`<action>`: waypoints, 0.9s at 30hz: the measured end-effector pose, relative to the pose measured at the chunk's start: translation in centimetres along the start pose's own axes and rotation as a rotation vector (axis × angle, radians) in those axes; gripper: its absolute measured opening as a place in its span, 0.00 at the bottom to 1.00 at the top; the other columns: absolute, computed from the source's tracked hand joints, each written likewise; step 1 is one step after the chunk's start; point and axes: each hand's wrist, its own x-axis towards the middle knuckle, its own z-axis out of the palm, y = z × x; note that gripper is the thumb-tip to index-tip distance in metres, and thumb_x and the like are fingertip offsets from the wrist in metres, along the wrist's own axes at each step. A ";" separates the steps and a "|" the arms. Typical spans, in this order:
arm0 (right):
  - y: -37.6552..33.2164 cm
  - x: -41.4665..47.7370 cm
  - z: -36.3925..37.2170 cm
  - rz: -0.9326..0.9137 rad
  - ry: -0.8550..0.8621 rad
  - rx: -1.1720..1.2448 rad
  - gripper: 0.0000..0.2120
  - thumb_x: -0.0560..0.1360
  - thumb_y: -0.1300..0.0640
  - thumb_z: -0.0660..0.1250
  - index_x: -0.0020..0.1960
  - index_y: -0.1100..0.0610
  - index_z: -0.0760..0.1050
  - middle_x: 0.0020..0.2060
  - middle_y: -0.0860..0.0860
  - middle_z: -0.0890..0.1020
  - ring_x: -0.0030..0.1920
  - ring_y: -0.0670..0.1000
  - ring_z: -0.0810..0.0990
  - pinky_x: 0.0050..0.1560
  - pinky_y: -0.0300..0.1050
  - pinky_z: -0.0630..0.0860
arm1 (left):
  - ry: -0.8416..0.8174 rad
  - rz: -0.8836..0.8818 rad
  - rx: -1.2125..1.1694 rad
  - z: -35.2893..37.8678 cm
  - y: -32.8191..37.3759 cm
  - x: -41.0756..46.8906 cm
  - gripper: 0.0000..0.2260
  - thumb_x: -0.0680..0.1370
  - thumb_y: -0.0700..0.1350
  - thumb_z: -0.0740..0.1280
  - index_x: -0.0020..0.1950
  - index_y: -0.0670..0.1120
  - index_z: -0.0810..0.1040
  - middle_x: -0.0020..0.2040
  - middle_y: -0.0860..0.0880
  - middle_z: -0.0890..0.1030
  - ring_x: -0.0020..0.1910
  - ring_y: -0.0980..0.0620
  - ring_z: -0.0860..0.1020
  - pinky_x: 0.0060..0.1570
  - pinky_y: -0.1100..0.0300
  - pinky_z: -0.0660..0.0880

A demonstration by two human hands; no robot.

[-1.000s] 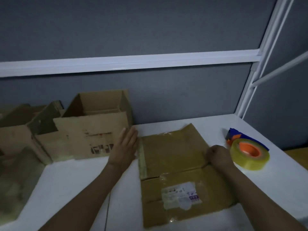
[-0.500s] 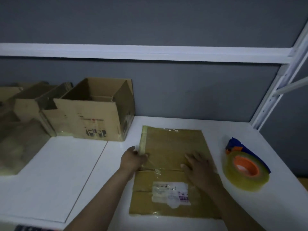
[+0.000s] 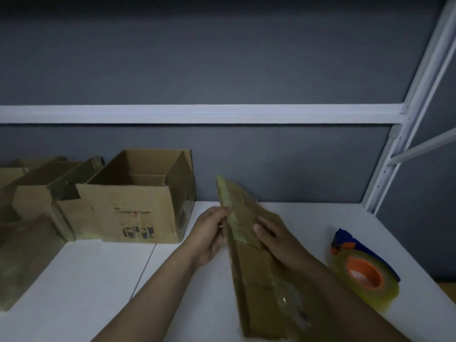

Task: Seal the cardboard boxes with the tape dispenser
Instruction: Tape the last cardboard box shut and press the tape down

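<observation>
Flanking flattened box: carton, tape dispenser.

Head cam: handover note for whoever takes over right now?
Left hand grips the flattened cardboard box by its left edge; right hand holds its upper panel, thumb on top.
The box is tilted up, not yet formed.
Tape dispenser lies untouched on the table, to the right.
Open cardboard box sits left, unsealed.
Nothing sealed yet. Left: form the box, close flaps, tape.

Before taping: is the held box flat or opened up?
Flat: flattened box shows no cavity; left hand and right hand hold it tilted.
</observation>
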 end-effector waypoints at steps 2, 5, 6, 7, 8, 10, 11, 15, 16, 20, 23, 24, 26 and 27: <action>-3.5 -0.1 -1.5 -0.079 -0.004 0.143 0.32 0.70 0.27 0.54 0.69 0.40 0.67 0.67 0.43 0.72 0.64 0.45 0.72 0.66 0.44 0.68 | -0.019 0.072 0.007 1.8 2.6 0.2 0.19 0.82 0.46 0.61 0.66 0.34 0.73 0.62 0.34 0.78 0.64 0.35 0.75 0.66 0.42 0.71; -6.5 0.2 -4.1 -0.090 -0.044 0.315 0.37 0.66 0.26 0.58 0.69 0.43 0.69 0.63 0.45 0.75 0.63 0.48 0.74 0.62 0.49 0.74 | -0.037 0.142 0.073 4.2 6.0 0.1 0.19 0.81 0.47 0.61 0.66 0.35 0.73 0.62 0.32 0.76 0.62 0.36 0.75 0.65 0.43 0.72; -7.1 0.3 -5.0 -0.057 -0.050 0.371 0.42 0.63 0.24 0.60 0.71 0.45 0.68 0.64 0.47 0.75 0.64 0.50 0.73 0.63 0.52 0.73 | -0.048 0.163 0.090 4.9 6.8 0.0 0.17 0.81 0.46 0.61 0.65 0.36 0.75 0.62 0.31 0.76 0.60 0.38 0.76 0.64 0.45 0.73; -7.4 0.6 -5.9 -0.022 -0.058 0.416 0.46 0.60 0.22 0.64 0.71 0.45 0.67 0.66 0.48 0.74 0.65 0.51 0.73 0.64 0.55 0.72 | -0.067 0.178 0.113 5.6 7.4 0.0 0.15 0.81 0.46 0.60 0.63 0.37 0.76 0.62 0.31 0.76 0.58 0.39 0.76 0.62 0.47 0.74; -7.8 0.6 -6.7 -0.012 -0.079 0.454 0.48 0.57 0.22 0.66 0.71 0.45 0.67 0.66 0.49 0.74 0.65 0.53 0.73 0.65 0.58 0.71 | -0.088 0.190 0.142 6.2 7.8 -0.1 0.13 0.82 0.45 0.60 0.61 0.39 0.77 0.61 0.32 0.76 0.56 0.40 0.76 0.60 0.49 0.75; -8.1 0.5 -8.0 -0.027 -0.125 0.456 0.42 0.60 0.26 0.69 0.69 0.45 0.70 0.63 0.50 0.77 0.63 0.54 0.76 0.63 0.58 0.73 | -0.109 0.202 0.214 7.3 8.3 -0.2 0.09 0.82 0.43 0.61 0.56 0.44 0.79 0.57 0.34 0.80 0.51 0.42 0.78 0.49 0.55 0.78; -8.3 0.1 -8.6 -0.025 -0.129 0.426 0.38 0.63 0.30 0.70 0.68 0.46 0.71 0.61 0.50 0.79 0.61 0.55 0.78 0.60 0.57 0.75 | -0.101 0.211 0.255 7.6 8.4 0.0 0.07 0.81 0.43 0.62 0.55 0.46 0.79 0.54 0.37 0.82 0.48 0.45 0.79 0.43 0.59 0.79; -9.1 -1.5 -11.3 0.004 0.034 0.232 0.14 0.75 0.55 0.69 0.60 0.52 0.77 0.47 0.57 0.84 0.48 0.56 0.84 0.44 0.47 0.82 | -0.020 0.270 0.487 7.9 8.9 1.7 0.15 0.82 0.43 0.63 0.67 0.41 0.75 0.63 0.45 0.78 0.56 0.48 0.79 0.54 0.54 0.78; -9.3 -1.9 -11.8 0.010 0.091 0.152 0.07 0.76 0.59 0.67 0.53 0.55 0.79 0.43 0.57 0.84 0.43 0.54 0.84 0.41 0.44 0.82 | 0.012 0.284 0.531 7.8 9.1 2.1 0.14 0.82 0.42 0.62 0.67 0.40 0.75 0.62 0.47 0.78 0.56 0.48 0.78 0.55 0.54 0.77; -8.4 -2.2 -14.0 -0.028 0.357 -0.226 0.15 0.79 0.62 0.62 0.65 0.54 0.74 0.58 0.43 0.74 0.55 0.51 0.78 0.54 0.43 0.77 | 0.171 0.274 0.559 6.3 10.6 4.2 0.11 0.82 0.38 0.60 0.62 0.42 0.76 0.53 0.41 0.79 0.50 0.44 0.79 0.44 0.57 0.77; -6.9 -2.2 -15.8 0.005 0.409 -0.132 0.16 0.78 0.65 0.63 0.59 0.47 0.78 0.57 0.47 0.78 0.54 0.54 0.79 0.50 0.46 0.80 | 0.335 0.286 0.567 3.7 12.4 6.4 0.17 0.80 0.36 0.62 0.69 0.40 0.72 0.58 0.36 0.79 0.54 0.38 0.79 0.56 0.45 0.77; -6.6 -2.3 -16.1 0.027 0.415 -0.087 0.16 0.78 0.68 0.61 0.51 0.49 0.82 0.52 0.50 0.81 0.48 0.54 0.81 0.42 0.44 0.82 | 0.383 0.281 0.575 2.9 12.8 7.0 0.19 0.79 0.35 0.63 0.70 0.40 0.72 0.57 0.36 0.79 0.53 0.39 0.79 0.57 0.44 0.77; -6.3 -2.6 -16.4 0.078 0.428 -0.019 0.19 0.78 0.70 0.57 0.44 0.54 0.83 0.43 0.53 0.82 0.40 0.52 0.81 0.28 0.37 0.77 | 0.431 0.282 0.654 2.0 13.2 7.5 0.21 0.78 0.34 0.62 0.71 0.42 0.71 0.53 0.35 0.80 0.50 0.39 0.80 0.55 0.45 0.78; -6.2 -2.8 -16.3 0.088 0.444 0.017 0.18 0.78 0.70 0.57 0.45 0.56 0.83 0.42 0.53 0.81 0.37 0.51 0.80 0.26 0.36 0.74 | 0.425 0.290 0.731 1.9 13.2 7.4 0.21 0.78 0.34 0.61 0.72 0.43 0.70 0.54 0.34 0.80 0.50 0.38 0.80 0.54 0.46 0.78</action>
